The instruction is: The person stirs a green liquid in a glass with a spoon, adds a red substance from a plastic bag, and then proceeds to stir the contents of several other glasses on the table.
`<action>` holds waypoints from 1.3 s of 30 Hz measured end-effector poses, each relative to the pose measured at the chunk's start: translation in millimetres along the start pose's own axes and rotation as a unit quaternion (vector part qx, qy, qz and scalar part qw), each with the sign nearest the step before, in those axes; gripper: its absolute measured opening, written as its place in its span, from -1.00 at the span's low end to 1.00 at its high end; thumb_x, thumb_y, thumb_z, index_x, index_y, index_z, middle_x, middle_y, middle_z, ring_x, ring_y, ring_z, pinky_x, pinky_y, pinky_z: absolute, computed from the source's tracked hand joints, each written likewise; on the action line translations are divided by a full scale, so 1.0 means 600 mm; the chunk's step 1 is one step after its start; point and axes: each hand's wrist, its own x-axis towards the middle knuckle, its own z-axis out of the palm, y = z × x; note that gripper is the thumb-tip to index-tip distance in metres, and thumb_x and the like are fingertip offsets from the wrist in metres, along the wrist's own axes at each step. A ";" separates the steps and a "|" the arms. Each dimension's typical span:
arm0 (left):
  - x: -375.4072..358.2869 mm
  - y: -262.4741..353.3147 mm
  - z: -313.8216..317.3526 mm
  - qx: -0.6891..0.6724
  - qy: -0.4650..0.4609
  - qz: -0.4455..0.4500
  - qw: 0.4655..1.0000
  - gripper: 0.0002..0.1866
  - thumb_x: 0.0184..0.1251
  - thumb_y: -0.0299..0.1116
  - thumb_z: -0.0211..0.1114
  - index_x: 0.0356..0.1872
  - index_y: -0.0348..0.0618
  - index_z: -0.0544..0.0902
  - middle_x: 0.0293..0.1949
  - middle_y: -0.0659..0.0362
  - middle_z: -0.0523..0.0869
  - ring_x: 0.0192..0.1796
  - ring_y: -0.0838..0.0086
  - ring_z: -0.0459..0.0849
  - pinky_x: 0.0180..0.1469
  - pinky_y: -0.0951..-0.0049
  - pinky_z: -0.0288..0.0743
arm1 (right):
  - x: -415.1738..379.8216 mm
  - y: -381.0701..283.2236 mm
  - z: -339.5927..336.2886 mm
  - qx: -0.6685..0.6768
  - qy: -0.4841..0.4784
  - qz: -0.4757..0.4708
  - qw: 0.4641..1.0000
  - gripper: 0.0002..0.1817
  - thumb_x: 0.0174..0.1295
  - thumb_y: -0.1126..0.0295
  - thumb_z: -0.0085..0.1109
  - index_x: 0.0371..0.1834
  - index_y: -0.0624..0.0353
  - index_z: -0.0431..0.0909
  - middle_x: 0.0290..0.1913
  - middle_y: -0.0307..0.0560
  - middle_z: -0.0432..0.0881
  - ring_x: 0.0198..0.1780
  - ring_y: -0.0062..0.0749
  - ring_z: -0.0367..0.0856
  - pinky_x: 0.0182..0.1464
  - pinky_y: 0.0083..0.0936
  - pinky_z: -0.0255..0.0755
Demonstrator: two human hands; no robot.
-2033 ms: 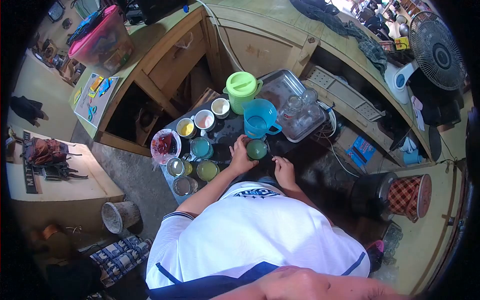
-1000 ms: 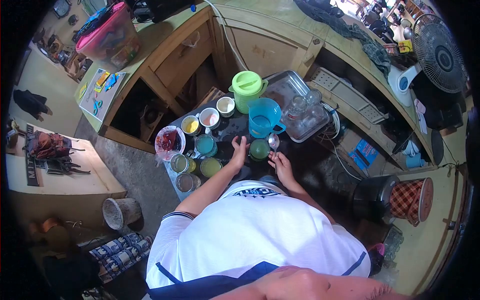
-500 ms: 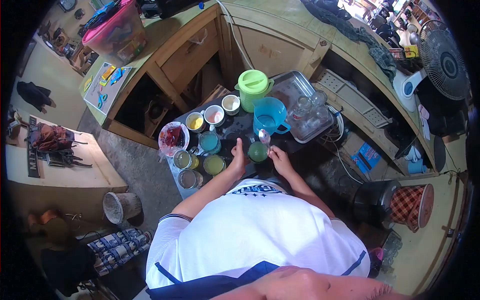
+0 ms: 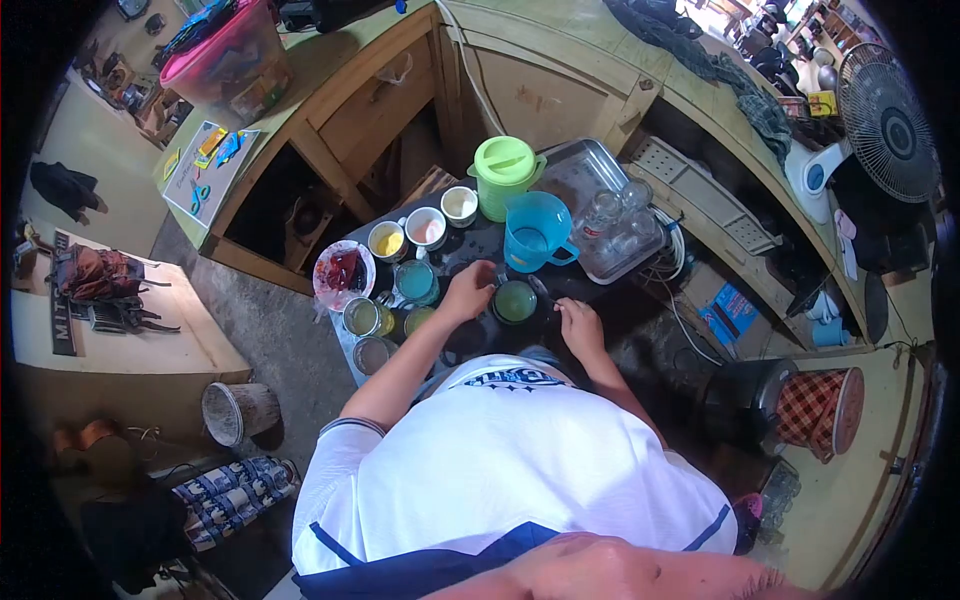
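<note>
A glass mug of green liquid (image 4: 515,301) stands on the dark table in front of me. My left hand (image 4: 470,292) is at the mug's left side, fingers curled near its handle; whether they grip it is hard to see. My right hand (image 4: 579,322), to the right of the mug, is closed on a spoon (image 4: 541,290) that slants up and left beside the rim. Behind the mug are a blue pitcher (image 4: 537,236) and a green lidded pitcher (image 4: 504,180). Several mugs and glasses, among them one with blue-green liquid (image 4: 415,283), stand to the left.
A red-stained plate (image 4: 344,275) lies at the table's left edge. At the right a metal tray (image 4: 603,268) holds glassware. Wooden cabinets (image 4: 545,95) curve behind the table, with a fan (image 4: 893,125) at the far right. A white bucket (image 4: 240,413) stands on the floor.
My left hand has turned and moved up beside the green mug, its fingers now curled. My right hand has shifted slightly right and down, and the spoon has tilted away from above the mug.
</note>
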 end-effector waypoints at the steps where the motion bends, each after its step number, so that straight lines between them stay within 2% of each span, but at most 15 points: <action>1: 0.004 0.036 -0.012 0.073 -0.022 0.003 0.997 -0.56 0.09 -0.54 0.23 0.08 -0.20 0.56 -0.02 -0.05 0.65 -0.09 0.22 0.68 -0.03 0.29 0.55 | 0.008 -0.001 0.004 -0.015 0.009 -0.023 1.000 -0.90 0.25 0.44 0.04 -0.31 0.14 0.57 -0.34 0.03 0.65 -0.26 0.00 0.63 -0.21 -0.15 0.49; 2: 0.019 0.035 -0.016 0.073 -0.023 0.004 0.997 -0.56 0.09 -0.54 0.23 0.08 -0.20 0.56 -0.02 -0.05 0.65 -0.09 0.22 0.68 -0.03 0.29 0.55 | 0.011 -0.002 0.006 -0.030 0.017 -0.046 0.998 -0.90 0.23 0.44 0.05 -0.33 0.12 0.58 -0.35 0.03 0.64 -0.26 -0.01 0.62 -0.20 -0.15 0.48; 4: 0.047 0.011 -0.021 0.244 -0.072 0.144 0.956 -0.50 0.01 -0.61 0.20 0.08 -0.13 0.59 0.06 -0.04 0.64 -0.08 0.14 0.67 0.02 0.30 0.55 | 0.001 -0.001 0.001 -0.035 0.019 -0.051 0.998 -0.91 0.22 0.45 0.06 -0.34 0.12 0.58 -0.36 0.03 0.63 -0.26 -0.01 0.61 -0.21 -0.15 0.48; 5: 0.060 -0.003 -0.023 0.246 -0.072 0.145 0.956 -0.50 0.01 -0.61 0.20 0.08 -0.13 0.59 0.06 -0.04 0.64 -0.08 0.14 0.67 0.02 0.30 0.55 | -0.003 -0.001 -0.002 -0.039 0.022 -0.057 0.997 -0.92 0.20 0.46 0.07 -0.35 0.11 0.58 -0.37 0.03 0.63 -0.26 -0.02 0.60 -0.21 -0.16 0.47; 7: 0.076 -0.014 -0.026 0.229 -0.119 0.261 0.930 -0.47 -0.03 -0.64 0.23 0.07 -0.07 0.63 0.13 -0.02 0.60 -0.05 0.10 0.66 0.01 0.23 0.54 | -0.027 0.000 -0.013 -0.044 0.016 -0.053 0.997 -0.92 0.20 0.47 0.07 -0.35 0.12 0.58 -0.38 0.03 0.62 -0.27 -0.02 0.60 -0.23 -0.15 0.46; 8: 0.078 -0.022 -0.026 0.228 -0.120 0.263 0.930 -0.47 -0.03 -0.64 0.23 0.07 -0.07 0.63 0.13 -0.02 0.60 -0.05 0.10 0.66 0.01 0.23 0.54 | -0.038 0.002 -0.018 -0.051 0.009 -0.047 0.998 -0.92 0.19 0.48 0.07 -0.35 0.13 0.58 -0.39 0.02 0.61 -0.28 -0.01 0.59 -0.24 -0.14 0.46; 10: 0.063 0.017 -0.033 0.188 -0.194 0.173 0.947 -0.47 -0.06 -0.61 0.30 0.06 -0.06 0.64 0.07 -0.03 0.64 -0.05 0.10 0.68 0.00 0.18 0.54 | -0.039 0.001 -0.011 -0.042 0.014 -0.046 0.998 -0.92 0.19 0.50 0.07 -0.34 0.14 0.58 -0.39 0.04 0.61 -0.29 0.00 0.58 -0.24 -0.13 0.45; 11: 0.064 0.016 -0.030 0.187 -0.198 0.175 0.946 -0.47 -0.06 -0.61 0.30 0.06 -0.06 0.64 0.07 -0.03 0.64 -0.05 0.10 0.68 0.00 0.18 0.54 | -0.033 -0.004 -0.002 -0.031 0.033 -0.044 0.998 -0.92 0.19 0.50 0.07 -0.34 0.14 0.58 -0.39 0.05 0.61 -0.28 0.01 0.58 -0.23 -0.14 0.45; 14: 0.062 0.009 -0.024 0.222 -0.172 0.130 0.951 -0.52 -0.09 -0.52 0.39 -0.01 -0.07 0.68 -0.08 -0.03 0.71 -0.08 0.10 0.69 -0.02 0.17 0.54 | -0.021 -0.014 0.013 -0.026 0.054 -0.036 0.998 -0.91 0.20 0.49 0.06 -0.32 0.15 0.58 -0.39 0.07 0.60 -0.28 0.03 0.57 -0.22 -0.14 0.45; 16: 0.053 0.010 -0.022 0.269 -0.113 0.116 0.949 -0.60 -0.10 -0.46 0.44 -0.10 -0.07 0.72 -0.22 -0.02 0.74 -0.13 0.08 0.70 -0.03 0.18 0.55 | -0.021 -0.019 0.015 -0.016 0.043 -0.030 0.999 -0.90 0.21 0.49 0.06 -0.31 0.17 0.59 -0.38 0.06 0.61 -0.28 0.02 0.57 -0.21 -0.15 0.45; 19: 0.042 0.004 -0.020 0.298 -0.097 0.067 0.947 -0.64 -0.10 -0.41 0.45 -0.15 -0.05 0.74 -0.26 -0.02 0.74 -0.17 0.08 0.70 -0.08 0.19 0.56 | -0.055 -0.001 0.004 -0.016 0.021 -0.042 0.999 -0.89 0.20 0.50 0.07 -0.29 0.18 0.60 -0.37 0.06 0.61 -0.27 0.02 0.57 -0.20 -0.16 0.45; 23: 0.028 0.009 -0.013 0.331 -0.077 0.062 0.939 -0.71 -0.04 -0.40 0.45 -0.19 -0.07 0.75 -0.29 -0.05 0.73 -0.16 0.06 0.70 -0.04 0.15 0.57 | -0.062 0.003 0.011 0.003 -0.001 -0.021 1.000 -0.87 0.24 0.50 0.04 -0.28 0.21 0.60 -0.32 0.09 0.62 -0.23 0.04 0.57 -0.16 -0.19 0.45; 28: 0.011 0.018 0.002 0.364 -0.047 -0.025 0.930 -0.80 -0.01 -0.35 0.45 -0.30 -0.10 0.76 -0.32 -0.06 0.72 -0.19 0.07 0.71 -0.09 0.14 0.59 | -0.022 -0.013 0.015 -0.006 0.051 -0.034 0.998 -0.87 0.21 0.50 0.06 -0.26 0.20 0.61 -0.35 0.06 0.61 -0.25 0.01 0.57 -0.18 -0.17 0.45; 34: -0.012 0.000 0.018 0.332 0.004 -0.013 0.943 -0.82 -0.04 -0.33 0.47 -0.38 -0.14 0.76 -0.34 -0.06 0.73 -0.24 0.06 0.72 -0.13 0.15 0.61 | -0.081 0.014 0.010 -0.012 0.018 -0.020 1.000 -0.87 0.22 0.50 0.05 -0.26 0.20 0.61 -0.32 0.07 0.63 -0.24 0.02 0.57 -0.16 -0.18 0.46; 39: -0.042 0.023 0.027 0.302 0.008 -0.035 0.953 -0.82 -0.03 -0.33 0.46 -0.38 -0.15 0.76 -0.37 -0.08 0.72 -0.25 0.07 0.72 -0.13 0.14 0.61 | -0.034 -0.004 0.024 0.006 0.054 -0.004 0.999 -0.86 0.21 0.49 0.07 -0.25 0.20 0.62 -0.31 0.07 0.63 -0.23 0.03 0.57 -0.14 -0.16 0.46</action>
